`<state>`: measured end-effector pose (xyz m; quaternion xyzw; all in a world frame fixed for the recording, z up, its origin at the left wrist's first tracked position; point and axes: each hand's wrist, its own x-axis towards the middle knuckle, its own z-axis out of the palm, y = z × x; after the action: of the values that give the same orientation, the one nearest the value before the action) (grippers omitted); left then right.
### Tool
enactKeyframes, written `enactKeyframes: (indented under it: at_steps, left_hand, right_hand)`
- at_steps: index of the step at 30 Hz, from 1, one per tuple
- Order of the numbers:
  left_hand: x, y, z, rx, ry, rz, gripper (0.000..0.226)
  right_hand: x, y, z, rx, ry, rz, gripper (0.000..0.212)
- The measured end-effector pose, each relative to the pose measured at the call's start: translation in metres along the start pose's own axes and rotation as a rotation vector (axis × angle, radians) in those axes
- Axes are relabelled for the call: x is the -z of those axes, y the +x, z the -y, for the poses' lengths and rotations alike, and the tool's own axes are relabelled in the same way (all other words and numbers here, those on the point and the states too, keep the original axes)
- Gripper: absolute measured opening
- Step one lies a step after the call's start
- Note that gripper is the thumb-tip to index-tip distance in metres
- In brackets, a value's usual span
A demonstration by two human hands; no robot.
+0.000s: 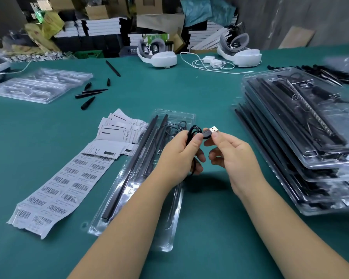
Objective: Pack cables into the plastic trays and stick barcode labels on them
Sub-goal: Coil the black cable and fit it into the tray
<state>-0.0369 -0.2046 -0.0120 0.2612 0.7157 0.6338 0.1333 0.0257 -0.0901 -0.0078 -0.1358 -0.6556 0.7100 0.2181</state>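
Note:
A clear plastic tray (170, 241) lies lengthwise on the green table in front of me, with long black bars (127, 176) in its left slots. Above it, my left hand (179, 156) grips a coiled black cable (193, 130). My right hand (232, 156) pinches the cable's USB plug (213, 130) between thumb and forefinger, metal end pointing up and left. A sheet of barcode labels (63, 188) lies to the left of the tray, with small printed cards (117, 127) piled at its far end.
A stack of filled clear trays (302, 125) stands at the right. Empty trays (40, 85) and loose black spikes (89, 93) lie at the far left. White headsets (159, 57) and a white charger cable (210, 62) sit at the back edge.

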Motion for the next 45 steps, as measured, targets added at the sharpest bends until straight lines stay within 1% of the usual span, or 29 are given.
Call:
enactKeyframes:
  at_steps: [1, 3, 5, 7, 8, 9, 10, 11, 12, 13, 14, 16, 18, 20, 23, 25, 27, 29, 31, 33, 36, 39, 41, 43, 45]
  left_hand:
    - [0.001, 0.0, 0.0, -0.006, -0.018, 0.012, 0.021]
    - [0.002, 0.001, 0.002, -0.014, 0.02, 0.021, 0.021]
    - [0.002, 0.003, 0.004, -0.031, 0.145, 0.0, 0.022]
    - [0.0, 0.002, 0.005, -0.097, 0.324, -0.019, 0.022]
    - [-0.001, 0.001, 0.003, -0.14, 0.407, -0.012, 0.022]
    - [-0.002, -0.001, 0.002, -0.176, 0.472, 0.006, 0.021]
    - [-0.004, -0.003, 0.0, -0.198, 0.525, 0.036, 0.019]
    - [-0.005, -0.004, -0.002, -0.212, 0.579, 0.07, 0.016]
    - [-0.007, -0.005, -0.003, -0.22, 0.63, 0.098, 0.018]
    - [-0.009, -0.006, -0.005, -0.216, 0.669, 0.119, 0.023]
    - [-0.011, -0.006, -0.006, -0.203, 0.703, 0.131, 0.027]
    - [-0.012, -0.005, -0.006, -0.203, 0.754, 0.138, 0.032]
    - [-0.012, -0.006, -0.005, -0.243, 0.735, 0.127, 0.027]
    - [-0.011, -0.007, -0.004, -0.253, 0.693, 0.105, 0.026]
    - [-0.002, -0.005, -0.001, -0.252, 0.691, 0.096, 0.027]
    - [0.008, -0.003, 0.002, -0.214, 0.712, 0.109, 0.021]
    - [0.015, -0.001, 0.005, -0.14, 0.594, 0.122, 0.018]
    - [0.016, 0.001, 0.007, -0.102, 0.465, 0.142, 0.017]
    - [0.013, 0.001, 0.007, -0.092, 0.412, 0.163, 0.021]
    - [0.011, 0.0, 0.007, -0.092, 0.37, 0.181, 0.029]
    - [0.011, -0.001, 0.008, -0.093, 0.295, 0.203, 0.024]
    - [0.009, 0.0, 0.01, -0.107, 0.376, 0.159, 0.045]
    - [0.005, 0.001, 0.01, -0.12, 0.355, 0.154, 0.039]
    - [0.0, 0.0, 0.008, -0.166, 0.308, 0.144, 0.023]
    - [-0.003, 0.0, 0.006, -0.234, 0.258, 0.112, 0.009]
  right_hand:
    - [0.001, 0.0, 0.0, -0.01, -0.014, -0.003, 0.022]
    - [0.001, 0.0, 0.0, -0.036, -0.009, 0.003, 0.023]
    - [0.0, 0.0, 0.0, -0.052, -0.002, 0.027, 0.023]
    - [-0.002, 0.0, -0.001, -0.071, 0.016, 0.08, 0.027]
    - [-0.004, -0.001, -0.003, -0.086, 0.049, 0.123, 0.033]
    - [-0.006, -0.002, -0.005, -0.105, 0.118, 0.164, 0.043]
    - [-0.008, -0.003, -0.006, -0.133, 0.222, 0.193, 0.05]
    - [-0.008, -0.003, -0.007, -0.172, 0.34, 0.214, 0.053]
    - [-0.007, -0.002, -0.007, -0.215, 0.423, 0.233, 0.054]
    - [-0.004, -0.001, -0.007, -0.248, 0.456, 0.254, 0.054]
    - [-0.002, 0.0, -0.007, -0.263, 0.443, 0.28, 0.052]
    - [0.001, 0.001, -0.007, -0.246, 0.389, 0.314, 0.04]
    - [0.0, 0.0, -0.009, -0.198, 0.406, 0.271, 0.029]
    - [-0.005, 0.0, -0.011, -0.166, 0.48, 0.22, 0.026]
    - [-0.008, 0.003, -0.01, -0.194, 0.616, 0.122, 0.034]
    - [-0.001, 0.009, -0.008, -0.245, 0.693, -0.007, 0.044]
    - [0.007, 0.013, -0.007, -0.266, 0.683, -0.152, 0.046]
    - [0.011, 0.015, -0.008, -0.304, 0.685, -0.218, 0.04]
    - [0.011, 0.014, -0.008, -0.361, 0.73, -0.205, 0.037]
    - [0.009, 0.015, -0.008, -0.391, 0.817, -0.215, 0.034]
    - [0.007, 0.015, -0.006, -0.377, 0.953, -0.275, 0.03]
    - [0.005, 0.012, -0.006, -0.417, 1.063, -0.278, 0.031]
    - [0.001, 0.009, -0.006, -0.468, 1.084, -0.248, 0.035]
    - [-0.004, 0.007, -0.006, -0.512, 1.108, -0.214, 0.039]
    - [-0.006, 0.006, -0.005, -0.544, 1.109, -0.197, 0.038]
